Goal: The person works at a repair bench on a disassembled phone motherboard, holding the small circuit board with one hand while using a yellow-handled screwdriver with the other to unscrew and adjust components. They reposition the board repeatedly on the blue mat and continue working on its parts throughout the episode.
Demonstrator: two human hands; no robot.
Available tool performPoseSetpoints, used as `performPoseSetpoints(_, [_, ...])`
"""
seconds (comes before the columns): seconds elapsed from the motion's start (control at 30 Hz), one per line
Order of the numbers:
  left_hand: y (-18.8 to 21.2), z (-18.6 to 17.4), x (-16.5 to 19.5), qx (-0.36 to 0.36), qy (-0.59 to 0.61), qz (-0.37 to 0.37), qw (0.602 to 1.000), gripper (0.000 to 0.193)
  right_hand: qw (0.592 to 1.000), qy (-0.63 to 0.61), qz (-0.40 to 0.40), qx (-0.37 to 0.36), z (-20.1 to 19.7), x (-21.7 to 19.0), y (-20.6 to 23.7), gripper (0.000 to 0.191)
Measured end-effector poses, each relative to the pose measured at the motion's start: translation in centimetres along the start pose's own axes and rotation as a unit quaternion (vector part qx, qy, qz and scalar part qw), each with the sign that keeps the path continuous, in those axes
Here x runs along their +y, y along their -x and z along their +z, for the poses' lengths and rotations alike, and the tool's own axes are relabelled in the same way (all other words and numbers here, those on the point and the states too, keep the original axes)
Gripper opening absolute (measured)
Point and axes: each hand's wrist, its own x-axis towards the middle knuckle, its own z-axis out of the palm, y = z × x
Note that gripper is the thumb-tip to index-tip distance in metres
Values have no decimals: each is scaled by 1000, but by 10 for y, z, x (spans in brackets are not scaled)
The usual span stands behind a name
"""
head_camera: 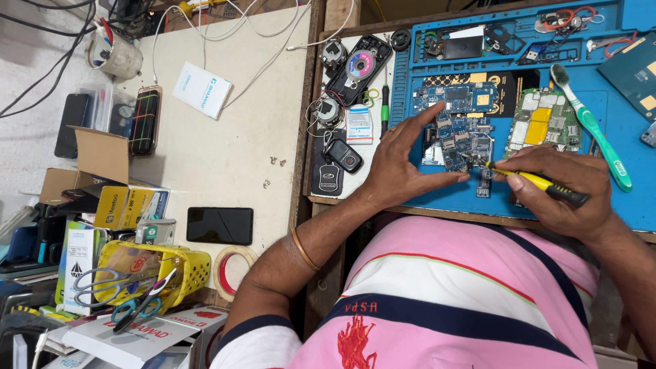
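Blue mat (615,205) lies under both hands. The left hand (400,167) spreads flat, fingertips pinning a small blue board (465,140); the right hand (557,188) pinches a yellow screwdriver (540,183), its tip on the board's lower edge. If the tip slips it may gouge the board; a freed screw could roll off the table edge just below the hands. A toothbrush (591,126) lies beyond the right hand.

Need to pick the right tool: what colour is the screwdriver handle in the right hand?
Yellow and black screwdriver, seen in the head view.
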Motion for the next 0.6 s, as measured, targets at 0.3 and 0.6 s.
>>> performPoseSetpoints(0.3, [0,2,2,-1,1,-4,1000,107,1000,-17,-2,0,1,6,5,21])
performPoseSetpoints(0.6, [-1,1,0,3,30,-18,999,108,997,-38,64,23,-7,10,4,18])
